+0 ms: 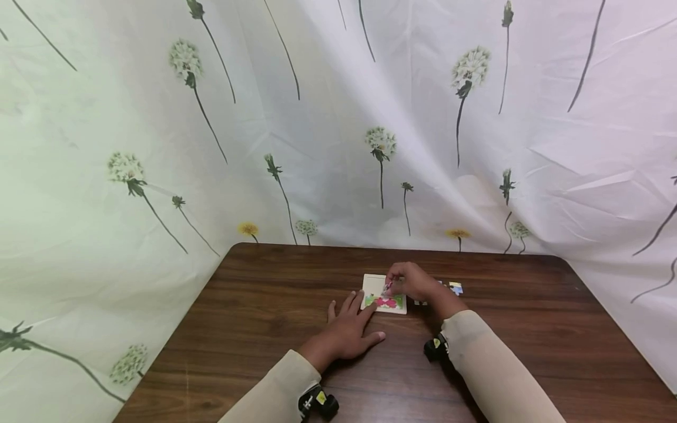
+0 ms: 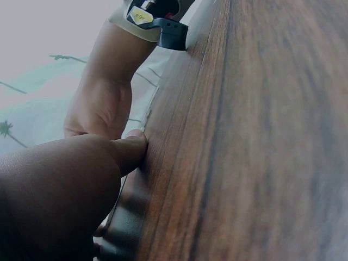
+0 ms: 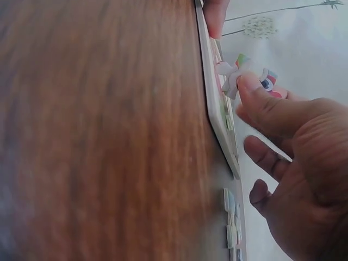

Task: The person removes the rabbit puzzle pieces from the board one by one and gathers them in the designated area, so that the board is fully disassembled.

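Observation:
A small jigsaw puzzle board (image 1: 374,283) with a pale frame lies on the table, its lower part filled with green and pink picture pieces. My left hand (image 1: 346,333) rests flat beside it, fingers spread and fingertips at the board's left and near edge. Over the board, my right hand (image 1: 414,283) pinches a puzzle piece between thumb and finger. In the right wrist view this puzzle piece (image 3: 231,82) shows white, green and red parts with a printed eye, held just above the board. The left wrist view has the left thumb (image 2: 133,148) close over the tabletop.
Several loose puzzle pieces (image 1: 455,288) lie on the table to the right of the board, partly hidden by the right forearm. The dark wooden table (image 1: 264,305) meets a hanging cloth (image 1: 328,147) printed with dandelions at its far edge.

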Available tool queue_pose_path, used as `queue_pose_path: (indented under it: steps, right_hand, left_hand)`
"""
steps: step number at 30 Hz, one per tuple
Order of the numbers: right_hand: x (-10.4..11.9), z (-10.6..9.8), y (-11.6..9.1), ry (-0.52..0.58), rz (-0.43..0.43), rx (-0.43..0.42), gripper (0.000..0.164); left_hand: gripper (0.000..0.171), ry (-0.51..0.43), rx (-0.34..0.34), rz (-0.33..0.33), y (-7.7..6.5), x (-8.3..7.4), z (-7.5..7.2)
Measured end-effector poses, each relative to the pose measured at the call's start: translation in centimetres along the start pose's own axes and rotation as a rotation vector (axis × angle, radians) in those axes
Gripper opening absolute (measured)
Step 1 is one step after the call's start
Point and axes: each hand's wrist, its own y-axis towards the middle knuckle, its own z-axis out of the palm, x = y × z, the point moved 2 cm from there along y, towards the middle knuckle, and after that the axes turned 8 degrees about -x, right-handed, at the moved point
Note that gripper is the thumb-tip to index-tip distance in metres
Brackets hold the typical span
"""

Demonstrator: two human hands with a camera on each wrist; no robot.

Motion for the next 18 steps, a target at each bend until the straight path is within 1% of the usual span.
queue_pose_path:
  steps: [5,12,18]
  right_hand:
    - [0.2,-0.5,-0.1,-0.012,-0.026,-0.001,0.011]
    - [0.4,-1.0,-0.4,-0.004,0.025,0.024,0.010]
    - [0.3,-1.3,-1.1,0.031,0.047,0.017,0.011]
  left_hand:
    - [0.078,0.007,0.003,-0.002,0.2,-0.1,0.1]
    - [0.078,0.006,0.006,-0.007,0.3,-0.1,0.0]
    - [0.078,0.005,0.011,-0.011,0.2,-0.1,0.0]
